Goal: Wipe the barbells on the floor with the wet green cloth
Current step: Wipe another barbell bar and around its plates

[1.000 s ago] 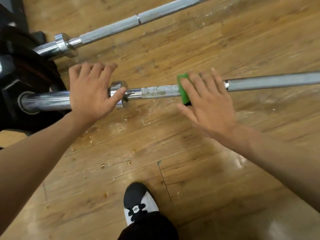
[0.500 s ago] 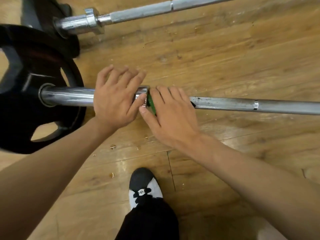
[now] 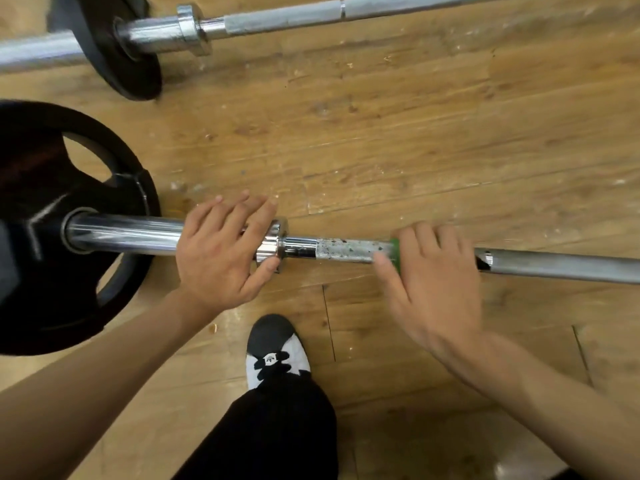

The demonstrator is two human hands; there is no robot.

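Observation:
The near barbell (image 3: 346,250) lies across the wooden floor, its shaft speckled with dark spots next to the collar. My left hand (image 3: 221,258) rests on its chrome sleeve at the collar, fingers straight over the top. My right hand (image 3: 433,282) presses the green cloth (image 3: 394,252) onto the shaft; only a thin green strip shows at the hand's left edge, the rest is hidden under the palm. A second barbell (image 3: 294,19) lies farther away, at the top.
A large black weight plate (image 3: 45,209) sits on the near bar's left end, and a smaller black plate (image 3: 114,46) on the far bar. My black and white shoe (image 3: 273,351) and dark trouser leg stand just below the near bar. Wet spots mark the floor.
My right hand slid the cloth left to the collar, then back right along the shaft, uncovering the speckled part. My left hand stayed on the sleeve. The view shifted left.

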